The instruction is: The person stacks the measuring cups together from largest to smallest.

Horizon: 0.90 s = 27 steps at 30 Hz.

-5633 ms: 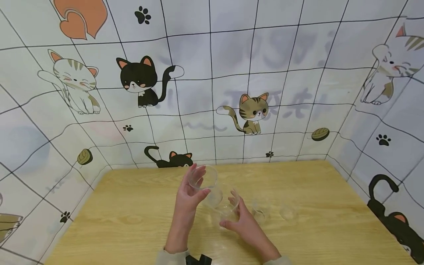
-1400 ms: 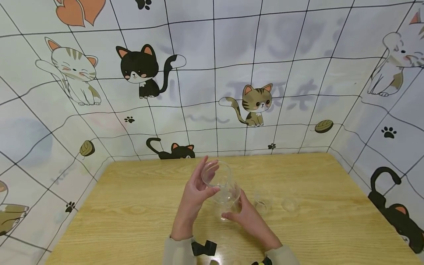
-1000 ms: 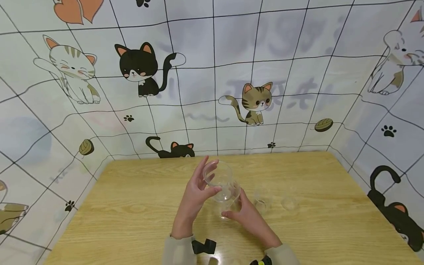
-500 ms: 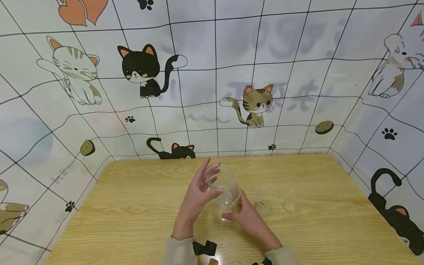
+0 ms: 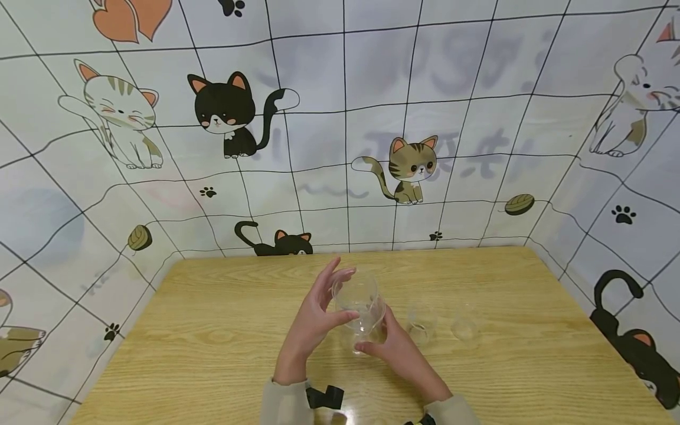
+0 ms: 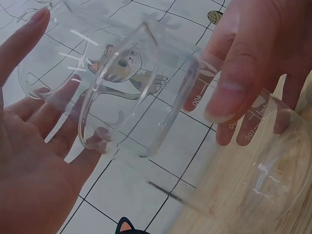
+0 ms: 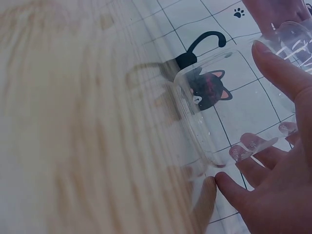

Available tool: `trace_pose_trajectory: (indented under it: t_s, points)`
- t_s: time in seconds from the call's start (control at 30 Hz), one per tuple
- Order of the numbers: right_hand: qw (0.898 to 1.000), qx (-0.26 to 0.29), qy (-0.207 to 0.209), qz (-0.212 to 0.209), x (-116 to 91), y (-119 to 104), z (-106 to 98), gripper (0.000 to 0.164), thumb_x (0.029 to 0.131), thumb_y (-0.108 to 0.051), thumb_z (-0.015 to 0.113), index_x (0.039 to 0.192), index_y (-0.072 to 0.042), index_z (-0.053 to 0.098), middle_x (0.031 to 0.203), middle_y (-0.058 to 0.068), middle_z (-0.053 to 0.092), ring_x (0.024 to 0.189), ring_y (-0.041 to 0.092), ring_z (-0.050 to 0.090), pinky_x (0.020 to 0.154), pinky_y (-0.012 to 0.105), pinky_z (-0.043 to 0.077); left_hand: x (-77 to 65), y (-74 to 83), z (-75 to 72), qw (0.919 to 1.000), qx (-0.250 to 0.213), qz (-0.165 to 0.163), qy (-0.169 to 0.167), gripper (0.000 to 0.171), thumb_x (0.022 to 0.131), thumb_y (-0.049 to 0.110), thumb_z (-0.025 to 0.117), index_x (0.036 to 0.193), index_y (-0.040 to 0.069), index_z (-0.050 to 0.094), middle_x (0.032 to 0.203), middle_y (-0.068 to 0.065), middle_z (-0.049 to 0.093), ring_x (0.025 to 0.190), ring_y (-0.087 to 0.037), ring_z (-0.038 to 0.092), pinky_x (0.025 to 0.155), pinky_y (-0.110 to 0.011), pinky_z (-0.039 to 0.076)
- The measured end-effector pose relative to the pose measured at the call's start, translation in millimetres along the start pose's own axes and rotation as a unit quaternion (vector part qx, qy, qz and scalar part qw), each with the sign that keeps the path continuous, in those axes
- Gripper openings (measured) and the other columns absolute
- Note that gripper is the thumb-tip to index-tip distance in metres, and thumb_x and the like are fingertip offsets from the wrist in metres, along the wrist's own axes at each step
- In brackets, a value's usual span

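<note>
My left hand (image 5: 313, 321) holds a clear glass beaker (image 5: 355, 289) with its thumb in front and its fingers behind. My right hand (image 5: 398, 354) grips a second clear beaker (image 6: 287, 180) round its side; white volume marks show on it in the left wrist view. The base of the left beaker overlaps the mouth of the right one, and the two stand nearly in line, tilted. In the right wrist view the right beaker's rounded base (image 7: 209, 146) hangs close over the table, with fingertips curled along its wall.
Two more clear glass vessels, a nearer one (image 5: 419, 330) and one farther right (image 5: 464, 327), stand on the wooden table (image 5: 531, 366) right of my hands. Cat-patterned sheeting (image 5: 319, 147) walls in the back and both sides.
The left beaker has moved right and down from above left of the right beaker, until its base overlaps that beaker's mouth. The right hand has barely moved; both keep their grips.
</note>
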State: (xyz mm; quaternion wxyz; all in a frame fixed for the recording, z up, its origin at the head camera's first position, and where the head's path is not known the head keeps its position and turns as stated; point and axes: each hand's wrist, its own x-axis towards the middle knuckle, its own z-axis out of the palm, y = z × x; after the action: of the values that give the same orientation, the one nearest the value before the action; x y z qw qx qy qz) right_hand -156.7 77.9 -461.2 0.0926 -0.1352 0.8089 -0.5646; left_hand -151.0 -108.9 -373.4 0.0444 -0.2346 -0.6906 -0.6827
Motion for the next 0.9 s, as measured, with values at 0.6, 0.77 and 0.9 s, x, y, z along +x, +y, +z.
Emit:
trace_pose_trajectory:
  t_s: [0.6,0.77,0.9]
  points:
    - [1.000,-0.023,0.007,-0.015,4,13,5,0.094,0.067,-0.047,0.073,0.139,-0.040,0.013,0.139,-0.005,0.034,0.122,0.031,0.035,0.093,0.057,0.029,-4.2,-6.9,-5.5,0.9973,0.036,-0.052,-0.038,0.083,0.074,0.009,0.072,0.140,0.026,0.024,0.135,-0.004,0.041,0.132,-0.017,0.019,0.104,-0.050,0.011]
    - [1.000,-0.013,0.006,-0.022,7,12,4,0.093,0.067,-0.042,0.074,0.138,-0.041,0.014,0.137,-0.008,0.035,0.120,0.028,0.038,0.091,0.053,0.034,-3.2,-9.5,-6.5,0.9964,0.037,-0.059,-0.048,0.083,0.074,0.010,0.072,0.140,0.028,0.025,0.135,-0.002,0.041,0.132,-0.012,0.018,0.104,-0.049,0.011]
    - [1.000,-0.015,0.000,-0.011,4,9,3,0.094,0.068,-0.041,0.074,0.139,-0.038,0.013,0.137,-0.002,0.035,0.120,0.030,0.038,0.092,0.053,0.033,-3.5,-25.0,-8.7,0.9959,0.047,-0.057,-0.051,0.084,0.072,0.014,0.074,0.139,0.030,0.027,0.133,0.002,0.043,0.132,-0.010,0.016,0.103,-0.052,0.011]
